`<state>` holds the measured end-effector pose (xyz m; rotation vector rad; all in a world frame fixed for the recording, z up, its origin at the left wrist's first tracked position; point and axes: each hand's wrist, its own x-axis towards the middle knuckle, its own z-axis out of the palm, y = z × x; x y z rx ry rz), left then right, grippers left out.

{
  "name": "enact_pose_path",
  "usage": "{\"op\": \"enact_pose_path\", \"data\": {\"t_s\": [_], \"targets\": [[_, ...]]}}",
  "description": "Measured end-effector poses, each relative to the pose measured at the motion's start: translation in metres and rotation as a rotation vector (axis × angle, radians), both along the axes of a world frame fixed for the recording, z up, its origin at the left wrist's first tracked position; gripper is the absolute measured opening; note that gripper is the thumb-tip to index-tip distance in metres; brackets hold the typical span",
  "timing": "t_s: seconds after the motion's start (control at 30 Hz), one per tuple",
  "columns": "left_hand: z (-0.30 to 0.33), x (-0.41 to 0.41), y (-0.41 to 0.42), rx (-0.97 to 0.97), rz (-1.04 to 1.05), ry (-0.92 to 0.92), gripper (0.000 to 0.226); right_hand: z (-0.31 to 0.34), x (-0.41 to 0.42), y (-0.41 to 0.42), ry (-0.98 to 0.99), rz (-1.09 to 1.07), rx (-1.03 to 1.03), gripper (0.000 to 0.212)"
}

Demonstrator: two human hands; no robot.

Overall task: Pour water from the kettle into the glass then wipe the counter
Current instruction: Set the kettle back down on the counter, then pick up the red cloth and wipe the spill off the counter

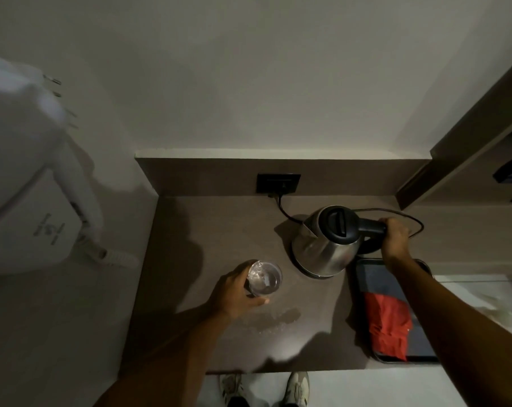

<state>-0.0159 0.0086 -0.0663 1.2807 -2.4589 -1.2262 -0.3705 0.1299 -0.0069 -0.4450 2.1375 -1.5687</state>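
Observation:
A steel kettle point(325, 245) with a black lid stands on its base on the brown counter point(207, 230). My right hand point(394, 233) grips its black handle. To the left, a clear glass point(265, 279) holding some water rests on the counter, and my left hand point(234, 292) wraps around its left side. A small puddle of water point(275, 320) lies on the counter just in front of the glass. A red cloth point(388, 324) lies folded on a dark tray point(419, 352) at the right.
The kettle's black cord point(282, 208) runs to a wall socket point(278, 183) at the back. A white wall-mounted appliance point(28, 171) with a coiled cord hangs at the left. A wooden shelf unit point(469, 160) rises at the right. My shoes show below the counter's front edge.

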Motion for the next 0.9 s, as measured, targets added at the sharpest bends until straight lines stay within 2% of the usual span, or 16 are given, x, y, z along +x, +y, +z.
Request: {"op": "enact_pose_path", "data": {"t_s": [0.1,0.2,0.3,0.37,0.47,0.53,0.6,0.73,0.9], "targets": [[-0.001,-0.001,0.001,0.003,0.010,-0.002,0.098,0.011,0.002,0.003,0.084,0.046,0.067,0.038],[-0.001,-0.002,0.002,0.028,0.010,-0.004,0.097,0.020,0.013,0.011,0.193,-0.007,0.108,0.051],[-0.001,-0.001,0.002,0.032,0.002,-0.004,0.096,0.013,0.045,0.041,0.295,-0.053,0.147,0.045],[0.000,-0.001,0.001,0.034,0.007,-0.009,0.096,-0.011,0.069,0.071,0.395,-0.019,0.349,0.048],[0.004,0.000,0.000,0.067,0.004,-0.012,0.098,-0.052,0.100,0.118,0.455,0.123,0.745,0.074],[0.007,0.002,0.001,0.109,-0.021,-0.004,0.107,-0.071,0.114,0.141,0.378,0.211,0.883,0.089],[0.009,0.008,0.004,0.151,-0.006,-0.006,0.120,-0.083,0.119,0.155,0.376,0.272,0.931,0.097],[0.005,0.046,0.014,0.049,0.050,-0.075,0.119,-0.079,0.114,0.151,0.417,0.240,0.941,0.096],[-0.015,0.109,0.006,-0.204,-0.016,-0.234,0.104,-0.079,0.110,0.144,0.432,0.171,0.889,0.070]]}}
